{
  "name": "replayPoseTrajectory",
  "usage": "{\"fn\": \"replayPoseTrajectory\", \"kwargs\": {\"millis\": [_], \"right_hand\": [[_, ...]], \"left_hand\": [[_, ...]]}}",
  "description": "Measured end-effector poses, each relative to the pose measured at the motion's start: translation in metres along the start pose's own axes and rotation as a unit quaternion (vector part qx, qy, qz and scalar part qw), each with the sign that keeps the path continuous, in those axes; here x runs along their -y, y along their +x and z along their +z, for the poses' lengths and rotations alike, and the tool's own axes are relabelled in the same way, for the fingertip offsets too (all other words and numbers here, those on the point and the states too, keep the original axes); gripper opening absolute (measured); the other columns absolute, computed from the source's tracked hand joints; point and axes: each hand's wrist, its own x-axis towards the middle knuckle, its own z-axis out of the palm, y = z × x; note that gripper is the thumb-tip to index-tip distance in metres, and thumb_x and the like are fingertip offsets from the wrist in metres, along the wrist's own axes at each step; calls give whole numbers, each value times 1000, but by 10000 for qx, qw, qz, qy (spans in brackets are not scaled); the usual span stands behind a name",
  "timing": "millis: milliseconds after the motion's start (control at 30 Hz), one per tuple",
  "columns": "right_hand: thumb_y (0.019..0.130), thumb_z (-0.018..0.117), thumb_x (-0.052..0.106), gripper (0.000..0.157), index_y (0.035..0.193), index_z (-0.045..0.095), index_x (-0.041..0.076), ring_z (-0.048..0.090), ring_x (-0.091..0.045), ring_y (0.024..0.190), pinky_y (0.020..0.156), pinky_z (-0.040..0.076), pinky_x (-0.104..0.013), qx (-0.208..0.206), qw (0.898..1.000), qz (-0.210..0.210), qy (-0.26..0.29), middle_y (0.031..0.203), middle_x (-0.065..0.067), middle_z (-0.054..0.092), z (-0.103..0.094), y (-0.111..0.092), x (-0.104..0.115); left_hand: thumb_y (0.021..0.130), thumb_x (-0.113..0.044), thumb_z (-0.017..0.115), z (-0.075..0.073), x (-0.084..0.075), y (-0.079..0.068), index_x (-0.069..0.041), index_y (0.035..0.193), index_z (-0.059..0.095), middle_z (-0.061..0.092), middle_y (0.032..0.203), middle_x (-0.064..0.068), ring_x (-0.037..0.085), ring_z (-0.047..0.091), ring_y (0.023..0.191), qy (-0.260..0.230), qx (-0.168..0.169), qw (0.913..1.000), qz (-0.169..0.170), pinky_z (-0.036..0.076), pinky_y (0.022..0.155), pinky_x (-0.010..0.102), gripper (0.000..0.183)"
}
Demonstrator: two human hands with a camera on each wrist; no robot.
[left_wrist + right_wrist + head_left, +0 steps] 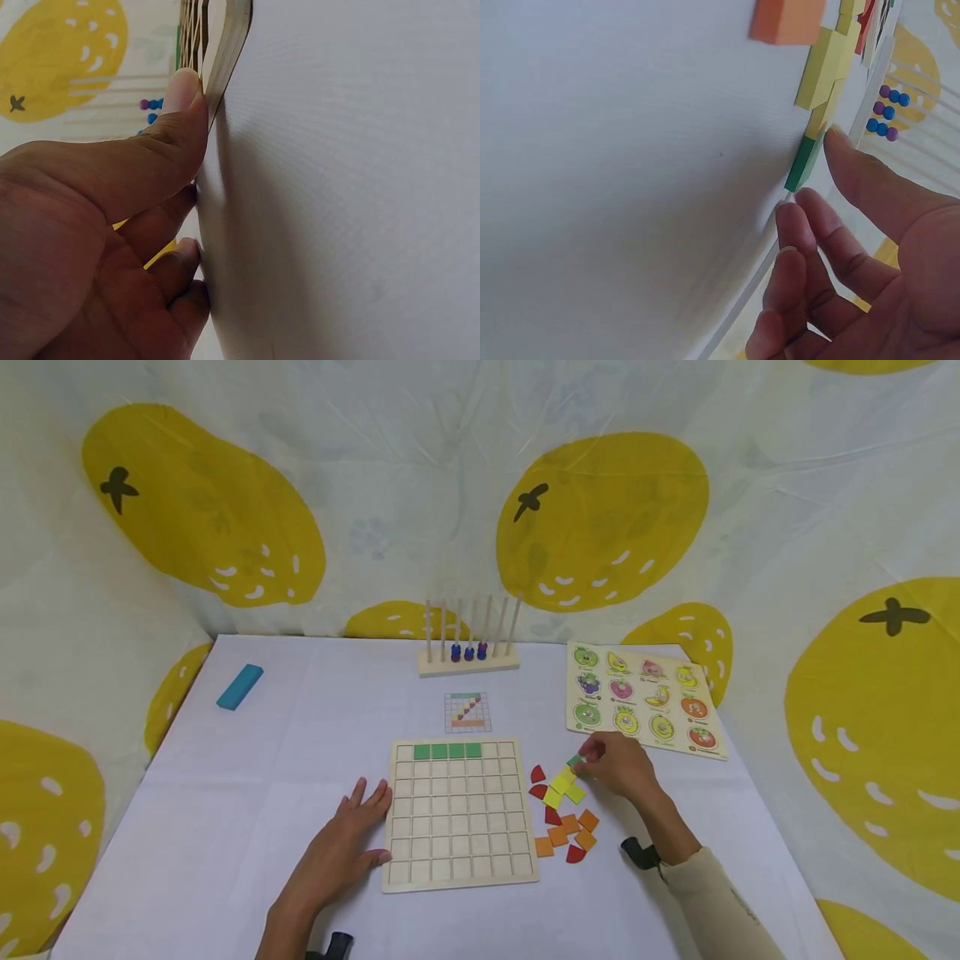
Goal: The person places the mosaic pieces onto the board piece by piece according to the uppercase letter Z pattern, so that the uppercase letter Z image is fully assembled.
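Observation:
My left hand point(341, 843) rests at the left edge of the wooden grid board point(459, 887), fingers spread. In the left wrist view its thumb point(182, 91) touches the board's side. Green square tiles point(457, 751) fill several cells of the board's top row. To the right of the board, my right hand point(618, 766) holds a loose green tile point(802, 162) between thumb and fingertips, low at the table. Yellow square tiles point(562, 780) lie right beside that tile. Nearer me are orange squares point(557, 836) and red quarter-round pieces point(575, 854).
A small pattern card point(467, 713) lies behind the board. Farther back stands a peg rack point(468, 667) with blue and purple beads. At the right is a fruit puzzle board point(645, 697); a teal block point(240, 687) lies far left. A patterned curtain point(420, 485) hangs behind the table.

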Motion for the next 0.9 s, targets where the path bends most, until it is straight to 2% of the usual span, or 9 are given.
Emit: {"fn": "replayPoseTrajectory", "kwargs": {"millis": [400,600,900], "right_hand": [[88,88,20,22,98,72,9,58,-23,82,70,48,-31,188,9998,-63,10,86,-6,64,4,1,5],[88,87,18,18,94,72,11,57,-22,82,69,48,-30,119,9998,-80,136,85,-6,65,6,6,10],[88,87,16,14,88,73,15,55,-21,77,67,44,-30,-176,9971,-638,368,81,-3,65,12,14,40]], "left_hand": [[78,-18,93,3,3,2,-8,162,40,33,172,5,36,16,166,10,179,9998,-106,20,134,55,100],[78,-17,93,4,3,3,-8,162,42,34,172,5,36,17,166,60,160,9998,-92,21,134,55,99],[77,-17,93,4,3,2,-8,161,42,35,172,5,36,17,166,37,119,9999,-109,22,134,54,99]]}}
